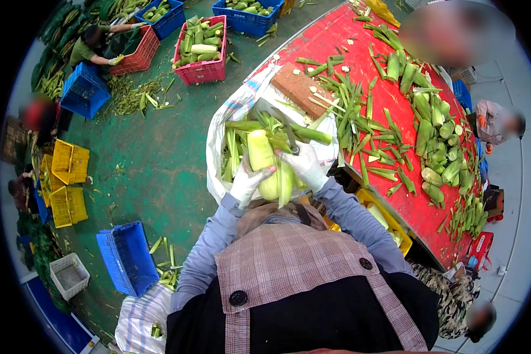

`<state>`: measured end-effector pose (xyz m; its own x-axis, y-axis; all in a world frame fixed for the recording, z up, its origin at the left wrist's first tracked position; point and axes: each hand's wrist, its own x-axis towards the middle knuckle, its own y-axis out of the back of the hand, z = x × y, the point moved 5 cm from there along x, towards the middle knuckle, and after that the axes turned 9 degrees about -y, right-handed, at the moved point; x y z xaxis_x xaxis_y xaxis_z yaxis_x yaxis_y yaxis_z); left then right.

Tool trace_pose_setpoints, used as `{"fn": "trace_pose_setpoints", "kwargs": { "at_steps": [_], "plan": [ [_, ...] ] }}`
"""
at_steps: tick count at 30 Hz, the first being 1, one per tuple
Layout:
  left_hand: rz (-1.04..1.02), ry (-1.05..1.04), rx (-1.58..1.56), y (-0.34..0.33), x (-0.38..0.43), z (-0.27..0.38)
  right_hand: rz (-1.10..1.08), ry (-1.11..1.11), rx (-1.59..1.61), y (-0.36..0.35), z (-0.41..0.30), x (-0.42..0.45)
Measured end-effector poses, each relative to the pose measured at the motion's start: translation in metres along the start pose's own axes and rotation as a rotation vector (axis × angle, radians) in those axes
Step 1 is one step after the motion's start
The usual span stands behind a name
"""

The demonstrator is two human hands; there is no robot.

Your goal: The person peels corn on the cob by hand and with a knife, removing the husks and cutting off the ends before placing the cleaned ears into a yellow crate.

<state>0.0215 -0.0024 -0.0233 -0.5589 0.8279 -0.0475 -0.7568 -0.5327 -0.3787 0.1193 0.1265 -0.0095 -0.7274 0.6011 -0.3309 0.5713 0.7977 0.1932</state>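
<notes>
A pale green ear of corn (262, 155), partly husked, lies in my left hand (250, 179). White gloves cover both hands; bare fingertips show at the thumbs. My right hand (307, 166) is closed around a knife (287, 130), whose dark blade points away from me. Its thumb rests against a loose husk leaf (285, 183) hanging along the ear's right side. Beneath the hands, a white woven sack (217, 159) gapes, with green husks (233, 152) inside. The knife's handle is mostly hidden in the glove.
To the right, a red table (380, 212) bears husk scraps and a pile of corn (442, 132). A brick (301, 88) sits at its near corner. A yellow crate (405, 241) stands under the edge. Left are a blue crate (132, 261) and a corn-filled red crate (201, 71). Several people work around.
</notes>
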Motion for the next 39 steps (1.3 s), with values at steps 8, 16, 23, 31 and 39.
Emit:
{"fn": "trace_pose_setpoints", "kwargs": {
  "at_steps": [8,16,23,31,39],
  "plan": [
    [0.266,-0.088,-0.152,-0.003,-0.001,-0.025,0.042,-0.034,0.172,-0.01,-0.013,-0.009],
    [0.539,-0.137,-0.308,0.03,0.015,-0.023,0.351,-0.033,0.584,0.02,-0.014,-0.017],
    [0.505,-0.169,-0.603,0.063,0.024,-0.02,0.643,0.022,0.402,0.084,0.026,0.023],
    [0.337,-0.336,-0.155,0.02,0.013,0.03,0.281,0.181,-0.316,0.007,-0.014,0.008],
    [-0.122,-0.312,0.161,0.005,0.014,0.006,-0.015,-0.023,0.358,-0.002,-0.007,-0.005]
  ]
}}
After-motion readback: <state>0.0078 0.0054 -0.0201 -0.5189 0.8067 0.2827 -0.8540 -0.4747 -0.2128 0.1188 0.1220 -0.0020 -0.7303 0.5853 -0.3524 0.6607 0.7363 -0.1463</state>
